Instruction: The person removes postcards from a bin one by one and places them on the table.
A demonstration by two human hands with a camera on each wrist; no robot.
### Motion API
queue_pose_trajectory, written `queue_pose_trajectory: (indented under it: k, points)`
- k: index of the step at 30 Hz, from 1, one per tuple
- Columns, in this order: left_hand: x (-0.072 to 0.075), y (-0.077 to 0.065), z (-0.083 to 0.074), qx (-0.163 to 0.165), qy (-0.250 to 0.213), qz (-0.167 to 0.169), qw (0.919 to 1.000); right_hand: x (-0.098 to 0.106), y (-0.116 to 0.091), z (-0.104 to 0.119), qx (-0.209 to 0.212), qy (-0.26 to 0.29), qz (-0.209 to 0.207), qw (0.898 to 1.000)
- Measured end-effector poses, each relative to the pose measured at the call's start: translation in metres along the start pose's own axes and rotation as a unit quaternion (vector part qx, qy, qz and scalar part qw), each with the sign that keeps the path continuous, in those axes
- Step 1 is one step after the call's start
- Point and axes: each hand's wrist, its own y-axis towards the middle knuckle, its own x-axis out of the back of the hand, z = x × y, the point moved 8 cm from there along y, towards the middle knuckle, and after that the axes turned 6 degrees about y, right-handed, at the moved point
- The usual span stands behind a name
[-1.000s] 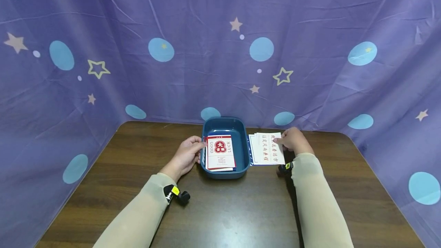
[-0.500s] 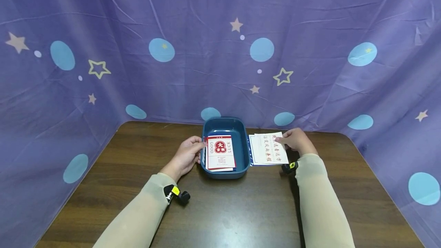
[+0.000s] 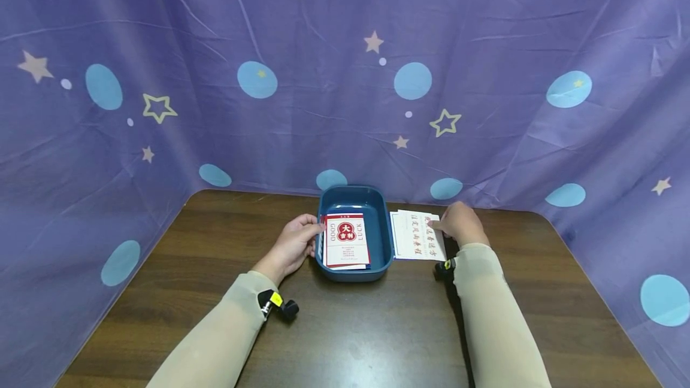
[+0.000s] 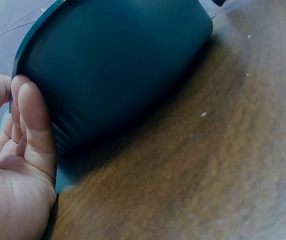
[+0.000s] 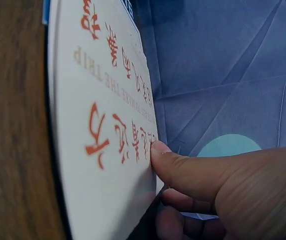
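A dark blue plastic bin [image 3: 357,275] stands near the back of the table. My left hand [image 3: 290,245] grips its left rim, thumb over the edge and fingers [image 4: 37,125] against the outer wall. Inside the bin lies a stack of cards, topped by a red and white "GOOD LUCK" card [image 3: 347,250]. Just right of the bin is a pile of white cards with a blue edge. My right hand [image 3: 462,224] pinches the top white card [image 5: 107,100], which has red handwritten-style characters, by its right side. Its thumb is on top; the other fingers are curled below, partly hidden.
Both hands work on a brown wood-grain table [image 3: 345,340]. A purple curtain [image 3: 323,118] with stars and blue dots hangs right behind the table's back edge and along both sides. Small black wrist cameras [image 3: 284,307] sit on both sleeves.
The right hand and the top white card shifted slightly right, then back left over the pile. The left hand and the bin stay in place.
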Motion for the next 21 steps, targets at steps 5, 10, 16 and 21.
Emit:
queue_pose_trajectory:
  k: [5, 10, 16, 21]
  points:
    - [0.000, -0.001, -0.001, 0.007, 0.005, -0.003, 1.0000, -0.001, -0.001, 0.001, 0.007, 0.003, -0.002, 1.000]
    - [0.000, 0.000, 0.000, 0.007, 0.005, -0.005, 1.0000, -0.001, 0.001, 0.004, 0.034, -0.009, -0.011, 0.999]
    - [0.001, -0.001, -0.002, 0.008, 0.005, -0.009, 0.9999, -0.004, 0.001, 0.012, 0.041, -0.010, -0.001, 0.999]
    - [0.000, -0.002, 0.000, 0.012, 0.003, -0.009, 0.9999, -0.007, 0.002, 0.010, 0.032, 0.039, 0.021, 0.998]
